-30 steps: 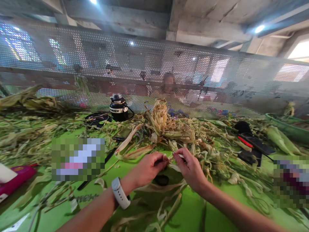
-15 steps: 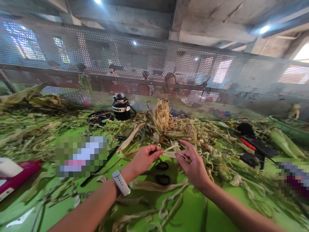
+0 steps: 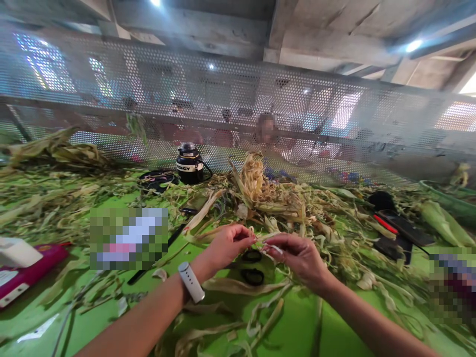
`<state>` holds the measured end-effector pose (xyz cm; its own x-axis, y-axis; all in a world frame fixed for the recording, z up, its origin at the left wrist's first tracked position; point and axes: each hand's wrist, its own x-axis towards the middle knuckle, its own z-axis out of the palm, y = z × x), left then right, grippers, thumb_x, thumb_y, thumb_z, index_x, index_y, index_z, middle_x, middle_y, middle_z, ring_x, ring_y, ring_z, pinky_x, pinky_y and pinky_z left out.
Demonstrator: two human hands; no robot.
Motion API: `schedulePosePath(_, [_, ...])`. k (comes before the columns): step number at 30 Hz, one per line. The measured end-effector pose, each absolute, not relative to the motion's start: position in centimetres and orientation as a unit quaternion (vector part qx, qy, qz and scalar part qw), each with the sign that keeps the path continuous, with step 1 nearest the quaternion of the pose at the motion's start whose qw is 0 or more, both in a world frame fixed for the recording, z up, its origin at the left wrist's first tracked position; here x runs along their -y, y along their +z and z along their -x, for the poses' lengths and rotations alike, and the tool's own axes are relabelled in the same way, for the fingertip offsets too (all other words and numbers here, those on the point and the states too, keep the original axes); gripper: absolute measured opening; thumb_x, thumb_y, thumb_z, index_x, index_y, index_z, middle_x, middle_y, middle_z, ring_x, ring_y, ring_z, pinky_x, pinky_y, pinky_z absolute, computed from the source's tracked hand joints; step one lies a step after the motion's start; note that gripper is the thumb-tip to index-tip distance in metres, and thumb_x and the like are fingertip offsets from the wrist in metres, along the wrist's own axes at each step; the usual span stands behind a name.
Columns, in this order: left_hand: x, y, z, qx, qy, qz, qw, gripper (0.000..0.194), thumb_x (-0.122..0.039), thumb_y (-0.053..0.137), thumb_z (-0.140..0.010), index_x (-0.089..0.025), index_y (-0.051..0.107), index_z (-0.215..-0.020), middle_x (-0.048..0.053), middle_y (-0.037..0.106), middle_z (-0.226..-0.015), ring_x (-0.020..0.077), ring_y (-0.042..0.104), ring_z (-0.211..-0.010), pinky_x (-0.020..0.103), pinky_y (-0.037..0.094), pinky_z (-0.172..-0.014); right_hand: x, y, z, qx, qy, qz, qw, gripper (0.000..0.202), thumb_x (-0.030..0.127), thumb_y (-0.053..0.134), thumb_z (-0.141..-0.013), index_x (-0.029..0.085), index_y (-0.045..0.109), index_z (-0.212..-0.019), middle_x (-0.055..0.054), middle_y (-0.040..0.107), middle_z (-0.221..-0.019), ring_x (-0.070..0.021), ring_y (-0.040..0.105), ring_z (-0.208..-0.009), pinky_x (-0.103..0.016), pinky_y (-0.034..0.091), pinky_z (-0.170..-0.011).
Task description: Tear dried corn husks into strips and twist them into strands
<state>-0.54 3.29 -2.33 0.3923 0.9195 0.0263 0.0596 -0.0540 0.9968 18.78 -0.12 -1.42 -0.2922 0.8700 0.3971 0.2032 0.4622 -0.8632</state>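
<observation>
Both left hand [image 3: 231,244] and right hand [image 3: 302,255] pinch husk strip [image 3: 275,249]; black jug [image 3: 189,168] reads "RGY"

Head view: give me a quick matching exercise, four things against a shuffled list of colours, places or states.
1. Flask
2. Power strip
3. Left hand
4. Right hand

A. Pale strip at its fingertips, wrist bare
B. Black with a pale band, standing near the perforated screen
C. Pale watch on its wrist
D. Magenta, at the picture's left edge

Pairs: 1-B, 2-D, 3-C, 4-A
</observation>
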Motion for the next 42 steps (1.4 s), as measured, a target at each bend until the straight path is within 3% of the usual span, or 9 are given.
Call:
schedulePosePath(4, [-2.9, -2.6, 0.2, -0.390, 0.370, -0.617, 0.575, 0.030, -0.040, 0.067, -0.067, -0.014, 0.060, -0.079, 0.002, 0.061, -0.076, 0.0130, 0.053, -0.069, 0.025, 0.041, -0.067, 0.1, -1.7, -18.6, 0.724, 0.351, 0.361, 0.472, 0.016, 0.032, 0.066, -0.078, 0.024, 0.074, -0.090, -0.005, 0.070, -0.081, -0.0156, 0.064, -0.075, -0.026, 0.052, -0.067])
schedulePosePath(8, [-2.6, -3.2, -0.1, -0.386, 0.363, -0.639, 0.557, 0.029, -0.040, 0.066, -0.069, -0.013, 0.060, -0.079, 0.003, 0.062, -0.075, 0.0130, 0.053, -0.067, 0.025, 0.041, -0.064, 0.3, -1.7, -18.4, 0.742, 0.274, 0.370, 0.488, 0.011, 0.028, 0.065, -0.078, 0.028, 0.075, -0.084, -0.005, 0.063, -0.094, -0.0161, 0.059, -0.085, -0.028, 0.050, -0.072])
schedulePosePath(14, [-1.6, -2.8, -0.8, -0.408, 0.373, -0.622, 0.555, 0.028, -0.039, 0.065, -0.069, -0.013, 0.059, -0.077, 0.001, 0.062, -0.068, 0.0124, 0.053, -0.060, 0.024, 0.042, -0.058, 0.9, -2.1, -17.5, 0.634, 0.471, 0.404, 0.462, 0.021, 0.034, 0.070, -0.072, 0.020, 0.068, -0.086, -0.002, 0.068, -0.077, -0.0146, 0.061, -0.071, -0.028, 0.050, -0.067])
schedulePosePath(18, [-1.0, -2.5, -1.3, -0.429, 0.396, -0.621, 0.523, 0.023, -0.036, 0.062, -0.071, -0.014, 0.058, -0.074, 0.002, 0.062, -0.065, 0.0141, 0.054, -0.061, 0.025, 0.043, -0.059, 1.1, -2.0, -17.0, 0.582, 0.536, 0.417, 0.447, 0.026, 0.039, 0.071, -0.070, 0.016, 0.064, -0.079, 0.000, 0.064, -0.068, -0.0113, 0.058, -0.064, -0.023, 0.045, -0.063])
schedulePosePath(21, [-0.7, -2.6, -1.5, -0.436, 0.408, -0.632, 0.495, 0.019, -0.033, 0.060, -0.073, -0.014, 0.058, -0.077, 0.003, 0.064, -0.069, 0.0154, 0.056, -0.065, 0.026, 0.045, -0.062, 1.3, -1.7, -16.9, 0.538, 0.564, 0.425, 0.460, 0.036, 0.039, 0.073, -0.069, 0.017, 0.058, -0.093, 0.003, 0.062, -0.063, -0.0090, 0.053, -0.058, -0.021, 0.041, -0.056])
schedulePosePath(25, [-0.4, -2.7, -1.7, -0.430, 0.409, -0.655, 0.468, 0.015, -0.030, 0.057, -0.075, -0.015, 0.058, -0.076, 0.003, 0.065, -0.070, 0.0149, 0.056, -0.065, 0.025, 0.045, -0.063, 1.5, -1.7, -16.8, 0.501, 0.589, 0.419, 0.476, 0.048, 0.039, 0.074, -0.068, 0.019, 0.048, -0.102, 0.006, 0.059, -0.061, -0.0067, 0.048, -0.050, -0.018, 0.035, -0.048])
schedulePosePath(33, [0.3, -2.7, -1.9, -0.430, 0.416, -0.683, 0.419, 0.012, -0.026, 0.054, -0.078, -0.015, 0.059, -0.076, 0.003, 0.066, -0.071, 0.0136, 0.057, -0.064, 0.022, 0.044, -0.060, 1.7, -1.8, -16.5, 0.484, 0.589, 0.432, 0.482, 0.045, 0.039, 0.073, -0.068, 0.019, 0.048, -0.099, 0.006, 0.057, -0.061, -0.0058, 0.048, -0.047, -0.017, 0.029, -0.044])
schedulePosePath(42, [0.5, -2.4, -2.0, -0.435, 0.408, -0.704, 0.386, 0.014, -0.026, 0.052, -0.080, -0.016, 0.059, -0.074, 0.004, 0.066, -0.070, 0.0142, 0.057, -0.062, 0.022, 0.042, -0.059, 1.8, -2.1, -16.3, 0.468, 0.581, 0.434, 0.506, 0.042, 0.039, 0.072, -0.069, 0.018, 0.049, -0.097, 0.006, 0.057, -0.061, -0.0067, 0.049, -0.048, -0.018, 0.032, -0.045])
